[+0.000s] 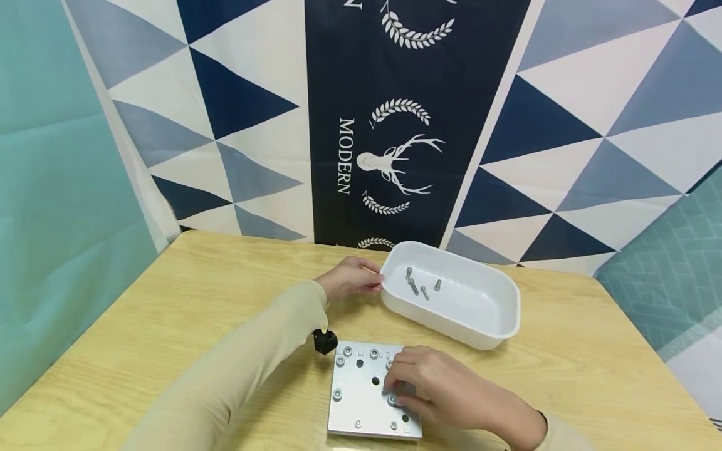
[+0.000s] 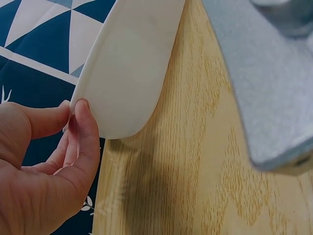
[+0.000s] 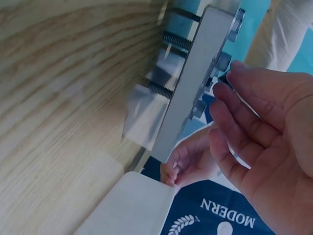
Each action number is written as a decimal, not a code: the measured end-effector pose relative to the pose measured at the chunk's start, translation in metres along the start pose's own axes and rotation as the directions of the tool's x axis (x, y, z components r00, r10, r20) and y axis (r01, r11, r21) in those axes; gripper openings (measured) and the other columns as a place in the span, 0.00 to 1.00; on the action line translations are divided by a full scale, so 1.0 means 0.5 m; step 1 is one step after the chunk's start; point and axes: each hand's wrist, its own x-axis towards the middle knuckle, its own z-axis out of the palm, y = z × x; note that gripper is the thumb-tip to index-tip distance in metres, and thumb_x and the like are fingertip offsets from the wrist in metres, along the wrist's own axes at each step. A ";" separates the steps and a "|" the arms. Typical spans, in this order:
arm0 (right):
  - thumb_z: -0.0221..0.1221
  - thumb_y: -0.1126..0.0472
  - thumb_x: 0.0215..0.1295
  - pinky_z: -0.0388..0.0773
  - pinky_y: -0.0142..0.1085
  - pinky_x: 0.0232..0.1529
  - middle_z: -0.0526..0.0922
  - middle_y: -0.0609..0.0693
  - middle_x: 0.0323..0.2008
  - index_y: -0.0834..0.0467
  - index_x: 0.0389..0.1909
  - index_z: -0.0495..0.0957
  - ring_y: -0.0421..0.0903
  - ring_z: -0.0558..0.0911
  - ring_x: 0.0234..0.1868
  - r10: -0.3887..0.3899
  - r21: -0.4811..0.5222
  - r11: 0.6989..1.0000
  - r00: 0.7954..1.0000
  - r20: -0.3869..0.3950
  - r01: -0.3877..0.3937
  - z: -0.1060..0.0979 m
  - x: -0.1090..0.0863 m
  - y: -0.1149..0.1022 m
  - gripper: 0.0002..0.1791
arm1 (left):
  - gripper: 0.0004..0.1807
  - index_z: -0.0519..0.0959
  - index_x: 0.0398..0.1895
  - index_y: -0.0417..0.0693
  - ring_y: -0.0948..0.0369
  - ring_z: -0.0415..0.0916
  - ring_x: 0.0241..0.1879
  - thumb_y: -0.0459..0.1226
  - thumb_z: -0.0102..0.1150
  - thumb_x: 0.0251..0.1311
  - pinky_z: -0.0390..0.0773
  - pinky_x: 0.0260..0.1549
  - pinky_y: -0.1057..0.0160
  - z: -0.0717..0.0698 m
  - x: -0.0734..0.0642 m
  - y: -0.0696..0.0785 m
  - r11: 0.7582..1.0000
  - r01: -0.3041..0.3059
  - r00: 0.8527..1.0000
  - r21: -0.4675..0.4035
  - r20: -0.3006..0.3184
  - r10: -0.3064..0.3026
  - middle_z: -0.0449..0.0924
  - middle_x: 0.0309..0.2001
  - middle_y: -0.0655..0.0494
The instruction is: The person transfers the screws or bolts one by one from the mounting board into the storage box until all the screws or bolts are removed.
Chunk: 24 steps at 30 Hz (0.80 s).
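Note:
At the near end of the white plastic tray (image 1: 442, 322), my left hand (image 1: 352, 277) pinches the rim between thumb and fingers; the left wrist view has this hand (image 2: 54, 161) close up. Several loose bolts (image 1: 413, 286) lie in the tray. Nearer to me is a square metal plate (image 1: 361, 404) with several bolts and dark holes. My right hand (image 1: 440, 388) is over its right side, thumb and index finger curled at a bolt head (image 1: 392, 399). In the right wrist view, threaded shanks (image 3: 160, 89) stick out below the plate.
The wooden table (image 1: 271, 382) runs back to a patterned cloth (image 1: 254, 113). A teal sheet (image 1: 56, 188) hangs at the left. A small black device (image 1: 324, 341) sits by my left wrist, near the plate's corner.

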 end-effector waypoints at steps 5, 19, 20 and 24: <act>0.67 0.59 0.55 0.77 0.26 0.45 0.78 0.36 0.34 0.47 0.36 0.79 0.30 0.74 0.37 -0.018 -0.027 0.999 1.000 0.000 0.018 0.000 0.004 -0.006 0.09 | 0.15 0.74 0.53 0.33 0.63 0.77 0.27 0.27 0.56 0.63 0.81 0.56 0.58 -0.006 0.006 0.011 1.000 0.013 1.000 -0.010 0.001 -0.013 0.77 0.30 0.50; 0.69 0.60 0.52 0.73 0.21 0.40 0.77 0.36 0.31 0.47 0.33 0.80 0.30 0.74 0.35 -0.086 -0.074 0.993 0.996 0.008 0.086 -0.005 0.000 -0.036 0.09 | 0.15 0.74 0.54 0.36 0.61 0.77 0.32 0.30 0.56 0.64 0.79 0.59 0.57 -0.011 0.004 0.024 0.999 0.037 0.999 0.038 0.008 -0.037 0.76 0.35 0.49; 0.69 0.60 0.52 0.72 0.20 0.40 0.77 0.36 0.30 0.47 0.33 0.80 0.30 0.73 0.35 -0.091 -0.072 0.993 0.996 0.012 0.091 -0.004 -0.001 -0.037 0.09 | 0.16 0.74 0.54 0.36 0.60 0.77 0.32 0.30 0.56 0.64 0.79 0.59 0.57 -0.010 0.003 0.023 0.998 0.042 0.999 0.036 0.008 -0.042 0.76 0.35 0.49; 0.70 0.60 0.51 0.73 0.21 0.39 0.77 0.36 0.30 0.47 0.32 0.79 0.30 0.73 0.34 -0.099 -0.085 0.991 0.995 0.025 0.101 0.004 -0.007 -0.041 0.10 | 0.16 0.74 0.54 0.36 0.60 0.77 0.32 0.30 0.57 0.64 0.79 0.59 0.57 -0.006 0.001 0.015 0.998 0.053 0.999 0.021 0.007 -0.053 0.77 0.35 0.49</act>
